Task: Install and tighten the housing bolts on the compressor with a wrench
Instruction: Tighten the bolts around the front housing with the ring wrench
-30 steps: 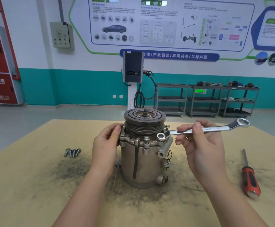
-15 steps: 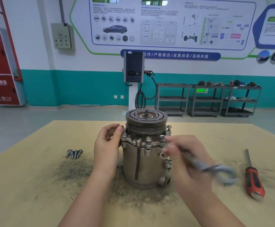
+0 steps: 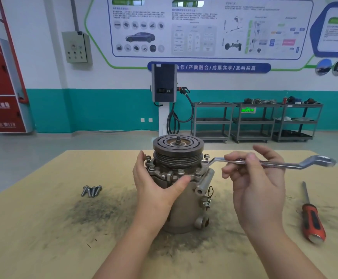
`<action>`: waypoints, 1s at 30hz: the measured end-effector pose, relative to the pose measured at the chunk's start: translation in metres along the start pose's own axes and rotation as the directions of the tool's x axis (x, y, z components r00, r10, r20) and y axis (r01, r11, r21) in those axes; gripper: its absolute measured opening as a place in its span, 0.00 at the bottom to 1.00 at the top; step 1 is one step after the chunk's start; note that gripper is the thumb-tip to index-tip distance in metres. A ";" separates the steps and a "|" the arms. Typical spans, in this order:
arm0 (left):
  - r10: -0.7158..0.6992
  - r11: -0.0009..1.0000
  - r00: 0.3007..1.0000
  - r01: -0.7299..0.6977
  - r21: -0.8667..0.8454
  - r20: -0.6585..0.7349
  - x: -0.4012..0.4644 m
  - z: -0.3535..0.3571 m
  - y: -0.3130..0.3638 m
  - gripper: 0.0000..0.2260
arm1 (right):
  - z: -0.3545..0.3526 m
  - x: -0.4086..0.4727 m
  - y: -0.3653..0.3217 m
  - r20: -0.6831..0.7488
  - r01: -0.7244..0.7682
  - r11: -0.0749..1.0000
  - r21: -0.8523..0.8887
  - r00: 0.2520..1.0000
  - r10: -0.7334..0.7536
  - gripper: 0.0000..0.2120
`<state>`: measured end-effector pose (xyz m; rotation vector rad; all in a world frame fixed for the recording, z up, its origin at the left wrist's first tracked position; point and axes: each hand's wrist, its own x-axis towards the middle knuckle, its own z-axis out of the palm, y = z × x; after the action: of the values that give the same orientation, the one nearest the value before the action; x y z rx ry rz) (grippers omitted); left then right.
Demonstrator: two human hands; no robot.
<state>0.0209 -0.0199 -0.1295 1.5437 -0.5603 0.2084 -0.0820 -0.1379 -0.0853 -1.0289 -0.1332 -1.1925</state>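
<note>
On the table (image 3: 43,228), your left hand (image 3: 154,184) grips the compressor (image 3: 181,190); your right hand (image 3: 258,178) pinches the wrench (image 3: 280,163), its ring end at a right-side bolt (image 3: 206,157).

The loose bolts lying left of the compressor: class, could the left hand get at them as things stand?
Probably yes: the loose bolts lie in the open, but the left hand must first release the compressor.

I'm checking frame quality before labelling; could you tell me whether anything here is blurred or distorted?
Head view: the wrench is smeared at its far ring end, the compressor and both hands are sharp, and wide-angle distortion bows the wall posters.
</note>
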 end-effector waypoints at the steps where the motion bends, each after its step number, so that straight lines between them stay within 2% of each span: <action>1: -0.008 1.000 1.000 0.008 0.007 -0.001 0.001 0.000 0.000 0.54 | -0.001 0.003 0.000 -0.019 -0.075 0.996 0.056 0.997 0.076 0.10; 6: -0.036 0.999 0.999 0.035 0.031 0.028 0.000 -0.001 0.001 0.58 | -0.007 0.017 0.002 0.020 -0.354 0.917 0.183 0.934 0.356 0.09; 9: -0.051 0.997 0.998 0.049 0.051 0.037 0.000 -0.002 0.002 0.60 | -0.011 0.022 0.000 0.084 -0.404 0.902 0.151 0.915 0.395 0.08; 10: -0.051 0.997 0.998 0.049 0.059 0.036 0.000 -0.002 0.001 0.60 | -0.010 0.019 0.001 0.084 -0.347 0.931 0.114 0.937 0.339 0.08; 12: -0.048 0.996 0.998 0.045 0.072 0.030 0.001 -0.002 0.000 0.60 | -0.007 0.006 0.008 0.075 -0.081 0.996 -0.024 0.994 0.083 0.08; 13: -0.043 0.996 0.999 0.041 0.077 0.025 0.001 -0.002 0.000 0.59 | -0.007 -0.001 0.011 0.120 0.093 0.988 -0.127 0.990 -0.078 0.07; 14: -0.037 0.996 0.999 0.035 0.083 0.018 0.001 -0.001 -0.002 0.57 | -0.005 -0.007 0.013 0.217 0.252 0.941 -0.226 0.955 -0.203 0.06; 15: -0.028 0.996 1.000 0.027 0.088 0.012 0.001 0.000 -0.003 0.55 | -0.003 -0.013 0.014 0.341 0.367 0.882 -0.297 0.903 -0.261 0.04; 18: -0.018 0.997 1.000 0.019 0.081 -0.014 0.003 0.002 -0.005 0.53 | 0.001 -0.025 0.021 0.613 0.576 0.707 -0.411 0.748 -0.253 0.06; 21: 0.000 0.993 1.000 0.002 0.115 -0.013 0.004 0.002 -0.004 0.52 | 0.003 -0.027 0.023 0.687 0.666 0.595 -0.449 0.683 -0.247 0.08; 23: 0.010 0.992 1.000 -0.008 0.124 -0.012 0.004 0.001 -0.003 0.54 | 0.000 -0.024 0.018 0.663 0.652 0.625 -0.430 0.697 -0.271 0.06; 25: 0.008 0.992 1.000 -0.005 0.125 -0.023 0.003 0.002 -0.001 0.53 | -0.001 -0.021 0.010 0.541 0.547 0.746 -0.378 0.785 -0.301 0.05; 27: 0.004 0.992 1.000 -0.001 0.127 -0.026 0.002 0.002 0.001 0.52 | 0.003 -0.016 0.004 0.328 0.392 0.878 -0.276 0.897 -0.297 0.05; 29: -0.002 0.991 1.000 0.004 0.134 -0.018 0.002 0.002 0.002 0.52 | 0.004 -0.012 0.002 0.108 0.187 0.971 -0.151 0.979 -0.172 0.05; 30: -0.005 0.991 1.000 0.007 0.137 -0.014 0.002 0.001 0.002 0.52 | 0.004 -0.009 0.001 0.035 0.084 0.993 -0.088 0.996 -0.081 0.05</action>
<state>0.0211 -0.0216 -0.1271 1.6754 -0.5395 0.2572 -0.0829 -0.1289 -0.0889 -1.1297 -0.1495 -1.2664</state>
